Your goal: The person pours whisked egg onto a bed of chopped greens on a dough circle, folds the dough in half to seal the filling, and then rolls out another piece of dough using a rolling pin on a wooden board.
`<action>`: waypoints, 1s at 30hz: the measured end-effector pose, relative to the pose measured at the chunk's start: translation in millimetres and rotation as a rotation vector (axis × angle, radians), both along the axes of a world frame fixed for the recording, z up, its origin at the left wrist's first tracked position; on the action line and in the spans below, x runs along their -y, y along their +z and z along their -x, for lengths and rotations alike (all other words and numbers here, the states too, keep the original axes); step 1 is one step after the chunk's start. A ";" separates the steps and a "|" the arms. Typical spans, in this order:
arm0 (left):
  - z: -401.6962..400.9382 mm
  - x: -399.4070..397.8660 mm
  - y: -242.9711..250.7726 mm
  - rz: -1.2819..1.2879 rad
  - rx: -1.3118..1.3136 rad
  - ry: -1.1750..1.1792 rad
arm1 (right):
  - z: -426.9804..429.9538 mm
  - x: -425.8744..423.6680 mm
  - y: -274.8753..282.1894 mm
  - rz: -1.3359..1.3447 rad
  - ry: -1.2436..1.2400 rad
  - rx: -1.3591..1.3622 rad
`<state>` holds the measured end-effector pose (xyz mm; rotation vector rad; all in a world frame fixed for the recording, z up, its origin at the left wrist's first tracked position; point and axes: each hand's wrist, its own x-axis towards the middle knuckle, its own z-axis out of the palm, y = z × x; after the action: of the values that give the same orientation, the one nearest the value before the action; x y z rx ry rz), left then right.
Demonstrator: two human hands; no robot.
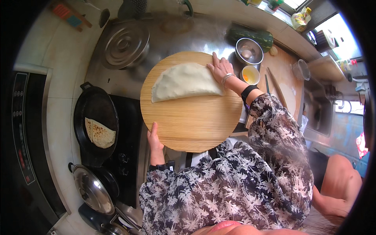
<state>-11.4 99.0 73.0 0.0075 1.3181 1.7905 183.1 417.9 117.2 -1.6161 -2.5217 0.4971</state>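
A round slatted tray (191, 120), apparently bamboo, is held in front of me by both hands. My left hand (155, 141) grips its lower left rim, thumb on top and the other fingers hidden underneath. At the upper right edge, my right hand (221, 69) holds the rim with its fingers over the surface, close to the dough. A large half-moon of folded raw dough (188, 82) lies across the upper half of the tray. Left of the tray, a black pan (95, 108) on the cooktop holds a browned half-round flatbread (101, 133), cut through near one end.
A lidded pot (126, 47) stands at the back left. Right of the tray are a metal bowl with an egg (249, 50), a bowl of cracked egg (250, 75) and a rolling pin (277, 86) on a wooden board. Another person (337, 182) is at the right.
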 end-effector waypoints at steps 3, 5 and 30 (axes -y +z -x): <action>13.4 7.2 10.5 -0.023 -0.018 -0.065 | 3.6 8.9 8.5 0.006 -0.006 0.077; 18.1 9.8 20.9 -0.017 -0.018 -0.086 | 5.6 1.6 10.0 -0.011 0.009 -0.064; 26.7 47.0 35.9 -0.002 -0.160 -0.243 | 25.0 52.6 46.3 0.000 0.341 -0.021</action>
<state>-38.1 52.1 108.8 0.3051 1.3645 1.6102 158.1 365.4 163.5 -1.1734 -2.7911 0.5401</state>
